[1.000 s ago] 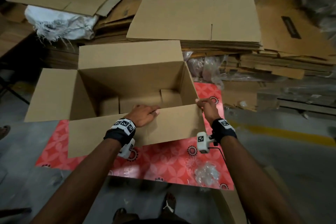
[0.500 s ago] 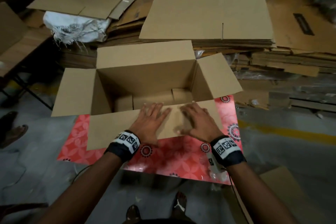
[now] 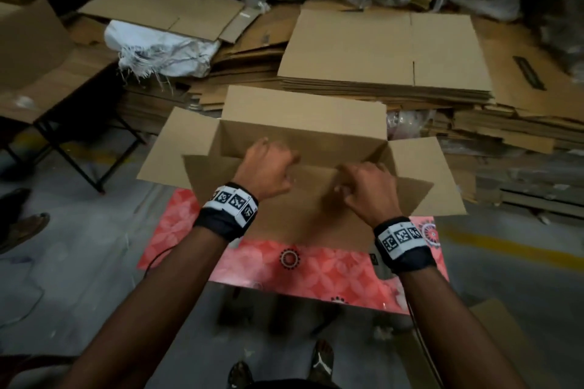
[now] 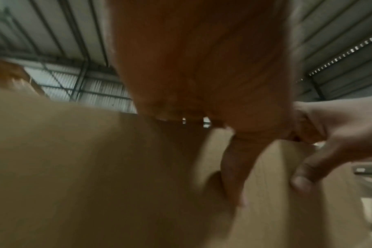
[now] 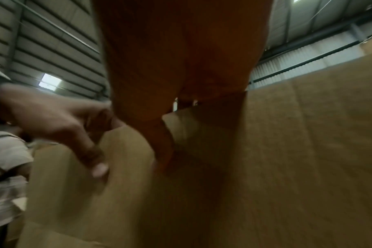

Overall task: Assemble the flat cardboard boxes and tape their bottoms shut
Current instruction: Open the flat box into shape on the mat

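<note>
the box (image 3: 303, 123) stood open on the pink mat (image 3: 316, 271), in front of a stack (image 3: 379, 50) of flat cardboard. its far flap stood up, its side flaps spread outward, and the near flap (image 3: 300, 208) rose toward the person. the left hand (image 3: 268, 164) gripped the near flap's top edge, fingers curled over it into the box and thumb pressed on the outer face, as the left wrist view showed. the right hand (image 3: 366, 186) held the same edge just beside it, fingers hooked over the rim, thumb on the outside. a white sack (image 3: 164, 50) lay on cardboard at far left.
</note>
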`<action>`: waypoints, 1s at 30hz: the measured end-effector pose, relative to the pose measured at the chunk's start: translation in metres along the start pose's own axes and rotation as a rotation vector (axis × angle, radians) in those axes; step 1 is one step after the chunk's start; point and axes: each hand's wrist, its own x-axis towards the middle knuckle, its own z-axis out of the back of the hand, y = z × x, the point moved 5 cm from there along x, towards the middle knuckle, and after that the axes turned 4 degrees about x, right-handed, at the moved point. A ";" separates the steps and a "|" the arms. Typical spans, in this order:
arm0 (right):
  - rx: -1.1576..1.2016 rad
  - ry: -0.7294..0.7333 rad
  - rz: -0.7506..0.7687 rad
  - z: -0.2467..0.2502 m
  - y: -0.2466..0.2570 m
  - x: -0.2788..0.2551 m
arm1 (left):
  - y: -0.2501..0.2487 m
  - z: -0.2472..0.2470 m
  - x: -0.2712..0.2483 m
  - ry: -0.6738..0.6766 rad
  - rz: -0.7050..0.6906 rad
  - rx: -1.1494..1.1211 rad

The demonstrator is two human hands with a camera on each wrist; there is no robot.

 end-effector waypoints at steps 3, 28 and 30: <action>0.094 -0.187 -0.095 -0.013 -0.007 -0.001 | 0.018 -0.017 -0.011 -0.125 0.065 -0.068; 0.979 -0.423 -1.057 -0.202 -0.118 -0.113 | 0.083 -0.259 -0.133 -0.273 1.173 -1.154; 1.012 -0.403 -1.045 -0.206 -0.124 -0.111 | 0.080 -0.244 -0.130 -0.271 1.139 -1.203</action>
